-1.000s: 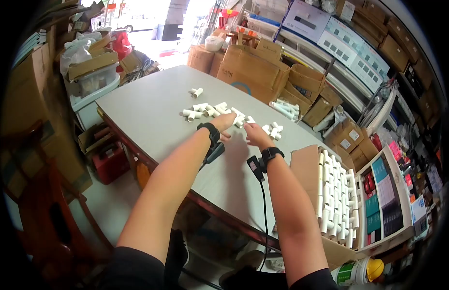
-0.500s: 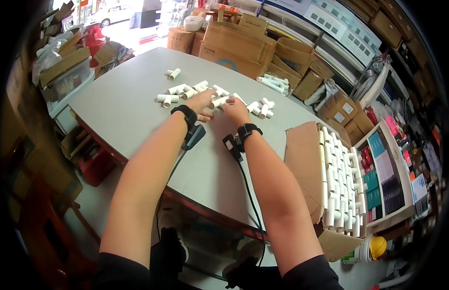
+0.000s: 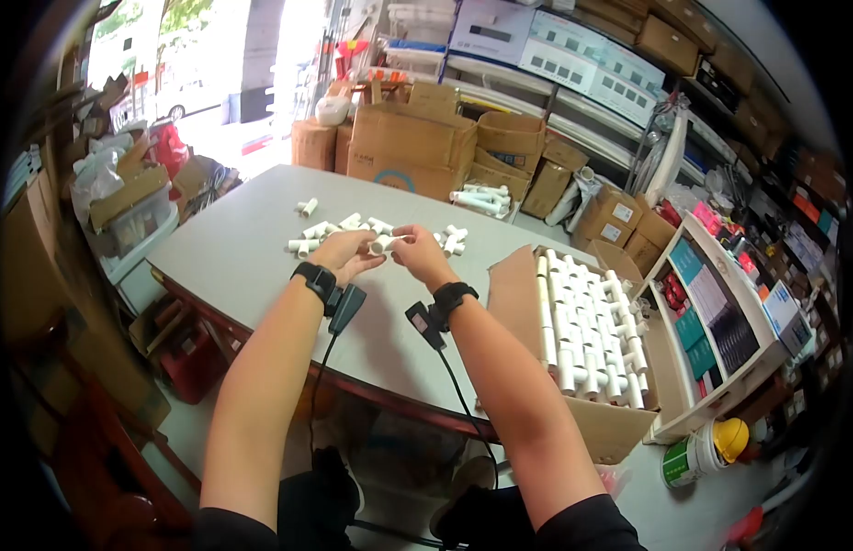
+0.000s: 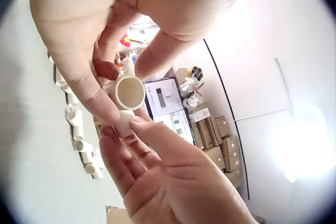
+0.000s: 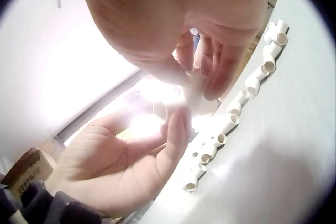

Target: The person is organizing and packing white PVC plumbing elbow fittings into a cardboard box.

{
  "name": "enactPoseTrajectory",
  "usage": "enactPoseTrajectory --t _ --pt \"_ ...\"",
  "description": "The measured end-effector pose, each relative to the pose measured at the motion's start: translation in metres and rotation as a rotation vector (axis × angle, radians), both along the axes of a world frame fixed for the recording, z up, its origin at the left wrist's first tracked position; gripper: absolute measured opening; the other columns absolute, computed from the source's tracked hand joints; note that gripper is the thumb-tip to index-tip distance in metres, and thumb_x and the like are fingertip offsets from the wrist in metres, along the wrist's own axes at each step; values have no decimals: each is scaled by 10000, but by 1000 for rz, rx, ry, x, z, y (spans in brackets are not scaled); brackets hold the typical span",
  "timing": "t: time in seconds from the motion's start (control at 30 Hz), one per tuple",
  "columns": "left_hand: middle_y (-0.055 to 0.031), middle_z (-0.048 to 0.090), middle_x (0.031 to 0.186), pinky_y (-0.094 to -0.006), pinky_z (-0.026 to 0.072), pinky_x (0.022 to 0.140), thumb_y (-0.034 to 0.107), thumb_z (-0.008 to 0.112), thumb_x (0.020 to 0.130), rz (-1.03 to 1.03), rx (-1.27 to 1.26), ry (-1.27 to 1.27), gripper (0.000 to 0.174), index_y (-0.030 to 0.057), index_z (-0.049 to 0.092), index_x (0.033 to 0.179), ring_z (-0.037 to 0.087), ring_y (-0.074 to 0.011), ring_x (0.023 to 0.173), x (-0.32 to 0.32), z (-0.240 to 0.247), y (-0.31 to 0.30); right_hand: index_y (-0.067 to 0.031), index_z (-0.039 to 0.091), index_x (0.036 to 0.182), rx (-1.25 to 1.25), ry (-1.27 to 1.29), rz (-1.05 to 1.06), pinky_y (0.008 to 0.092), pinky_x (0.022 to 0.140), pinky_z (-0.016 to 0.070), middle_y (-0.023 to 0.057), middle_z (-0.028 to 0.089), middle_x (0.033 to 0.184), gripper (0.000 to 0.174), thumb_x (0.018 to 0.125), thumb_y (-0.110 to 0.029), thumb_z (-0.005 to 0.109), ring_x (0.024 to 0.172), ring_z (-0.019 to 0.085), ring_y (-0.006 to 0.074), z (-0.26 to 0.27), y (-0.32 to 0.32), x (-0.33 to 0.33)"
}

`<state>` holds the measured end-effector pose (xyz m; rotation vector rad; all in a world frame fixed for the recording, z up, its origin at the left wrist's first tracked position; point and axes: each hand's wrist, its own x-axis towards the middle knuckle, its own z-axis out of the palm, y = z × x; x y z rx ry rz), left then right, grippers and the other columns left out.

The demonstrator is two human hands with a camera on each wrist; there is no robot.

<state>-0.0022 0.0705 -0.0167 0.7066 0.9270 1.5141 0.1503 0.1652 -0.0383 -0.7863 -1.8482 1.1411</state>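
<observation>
Between my two hands is a white plastic pipe tee (image 3: 381, 246), held above the table. My left hand (image 3: 346, 255) grips it with thumb and fingers, and in the left wrist view the tee's round open end (image 4: 130, 92) faces the camera. From the other side my right hand (image 3: 424, 254) pinches the short branch (image 4: 124, 123) between thumb and fingers. The right wrist view shows the same tee partly washed out by glare. More white tees (image 3: 303, 247) lie in a loose row on the table behind the hands, partly hidden by them.
A cardboard box (image 3: 512, 308) packed with rows of white tees (image 3: 587, 335) stands at the table's right. One tee (image 3: 307, 208) lies apart at the back left of the grey table (image 3: 233, 239). Large cartons (image 3: 403, 147) stand beyond the far edge. Cables hang from both wrist cameras.
Both hands have come from among the tees on the table and closed on one tee, which is now raised between them. The head view has tilted up and shifted.
</observation>
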Motion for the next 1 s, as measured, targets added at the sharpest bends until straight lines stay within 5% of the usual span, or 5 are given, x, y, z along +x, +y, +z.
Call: enactPoseTrajectory --t 0.33,0.77,0.9,0.97,1.0 --pt "-101 620 1082 -333 536 887 127 631 914 -233 139 107 322 25 541 1205 627 -197 985 102 75 -59 21 646 1098 418 -80 -158 351 823 523 181 690 1012 338 826 -180 667 922 671 267 108 -85 124" --pt "-66 634 1205 -338 515 839 276 622 945 -498 218 369 445 90 501 1330 658 -212 1014 292 106 -77 6 662 1144 289 -179 -222 298 797 524 124 707 1006 369 858 -225 682 902 667 195 171 -157 349" --pt "-94 625 1228 -331 521 851 290 579 962 -593 194 566 467 83 488 1370 653 -219 1005 336 101 -81 -16 688 1106 342 -317 -368 312 805 523 129 705 1012 356 832 -243 695 900 673 211 159 -168 402" --pt "-143 632 1203 -360 524 874 266 578 927 -505 265 908 493 34 506 1356 641 -232 1057 341 88 -70 -39 706 1080 366 -376 -444 332 829 520 138 705 1013 346 804 -248 705 918 676 240 147 -166 428" --pt "-187 619 1231 -389 497 908 289 579 910 -330 407 1150 454 15 573 1271 617 -317 1077 338 74 -60 -39 708 1077 366 -403 -471 336 837 518 142 706 1010 343 799 -239 704 924 674 249 140 -160 442"
